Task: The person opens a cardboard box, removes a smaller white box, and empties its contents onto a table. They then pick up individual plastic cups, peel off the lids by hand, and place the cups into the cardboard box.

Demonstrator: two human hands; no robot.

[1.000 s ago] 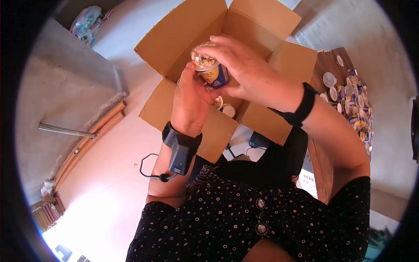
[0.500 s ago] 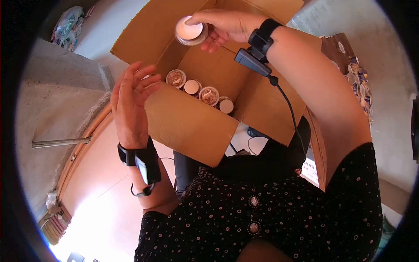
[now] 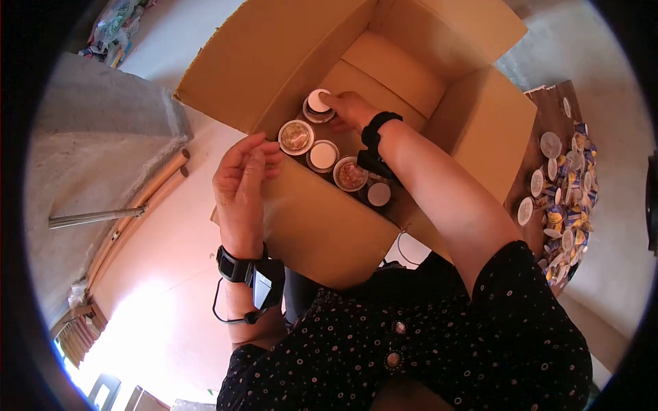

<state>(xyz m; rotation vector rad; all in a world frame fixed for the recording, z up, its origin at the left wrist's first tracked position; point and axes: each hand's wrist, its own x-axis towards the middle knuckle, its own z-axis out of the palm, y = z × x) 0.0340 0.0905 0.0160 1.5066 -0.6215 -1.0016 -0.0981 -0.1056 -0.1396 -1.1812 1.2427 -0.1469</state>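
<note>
My right hand is inside the open cardboard box, gripping a small round plastic tub with a white disc on top. Its thumb lies on the disc and the other fingers are partly hidden. Beside that tub, along the near wall, runs a row: a clear-topped tub with pinkish-brown contents, a white-topped tub, another clear-topped tub and a white-topped one. My left hand holds nothing; its loosely bent fingers hover by the box's near flap.
To the right, a brown board bears a heap of small tubs and blue-yellow packs. A concrete block and a metal rod are at the left. Plastic bags lie at upper left.
My right hand has lowered the tub from above the box to the end of the row inside. My left hand has shifted right and down. The view has turned, showing more of the heap.
</note>
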